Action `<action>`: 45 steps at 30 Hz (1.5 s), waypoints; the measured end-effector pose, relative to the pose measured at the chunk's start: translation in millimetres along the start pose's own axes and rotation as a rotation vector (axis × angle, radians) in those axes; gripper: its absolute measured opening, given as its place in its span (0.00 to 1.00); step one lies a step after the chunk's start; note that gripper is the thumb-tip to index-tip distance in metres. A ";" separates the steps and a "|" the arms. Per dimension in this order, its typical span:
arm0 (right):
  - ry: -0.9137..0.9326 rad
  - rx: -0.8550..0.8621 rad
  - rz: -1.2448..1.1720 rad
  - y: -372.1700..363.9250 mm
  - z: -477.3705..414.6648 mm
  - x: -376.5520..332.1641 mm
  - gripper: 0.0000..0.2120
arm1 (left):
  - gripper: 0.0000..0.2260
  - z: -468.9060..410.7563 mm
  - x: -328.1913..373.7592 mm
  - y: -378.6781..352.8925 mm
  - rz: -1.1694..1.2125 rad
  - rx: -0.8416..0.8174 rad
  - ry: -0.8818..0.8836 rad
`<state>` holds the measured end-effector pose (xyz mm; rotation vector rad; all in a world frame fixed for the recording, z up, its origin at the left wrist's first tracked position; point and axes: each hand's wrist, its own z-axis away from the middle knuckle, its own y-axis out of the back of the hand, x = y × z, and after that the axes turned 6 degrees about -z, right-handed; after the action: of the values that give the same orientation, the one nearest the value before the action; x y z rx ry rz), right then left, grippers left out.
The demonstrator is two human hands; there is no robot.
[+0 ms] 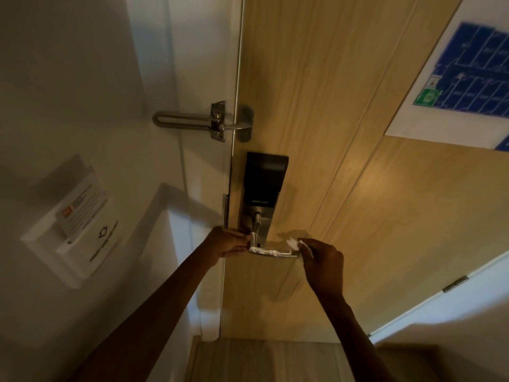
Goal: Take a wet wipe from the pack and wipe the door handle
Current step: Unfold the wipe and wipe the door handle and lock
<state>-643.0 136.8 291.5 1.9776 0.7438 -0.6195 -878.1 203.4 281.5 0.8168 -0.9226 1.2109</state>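
Note:
A silver lever door handle (271, 252) sticks out from a black smart lock plate (263, 186) on a light wooden door (344, 166). My right hand (325, 264) is at the handle's free end, fingers closed on a small white wet wipe (296, 244) pressed against the tip. My left hand (230, 242) is at the handle's pivot end by the door edge, fingertips touching the metal; whether it grips is unclear. The wipe pack is not in view.
A metal swing-bar door guard (212, 121) bridges the frame and door above the lock. A white key-card holder (74, 224) hangs on the left wall. A blue evacuation plan (468, 75) is on the door's upper right. A hinge (454, 283) shows at right.

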 end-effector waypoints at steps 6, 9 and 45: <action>0.116 -0.095 -0.168 -37.6 12.9 -17.0 0.09 | 0.14 -0.2 -1.2 2.7 0.002 -0.026 0.005; 0.206 -0.254 -0.045 -43.1 22.6 -4.4 0.11 | 0.14 0.9 0.0 2.3 0.000 -0.032 -0.002; 0.192 -0.413 0.127 16.3 -11.6 29.1 0.11 | 0.14 -0.4 -6.2 3.2 0.017 -0.038 -0.032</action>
<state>-609.8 147.7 286.6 1.6952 0.7832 -0.1802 -881.8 201.8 275.8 0.8010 -0.9774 1.1943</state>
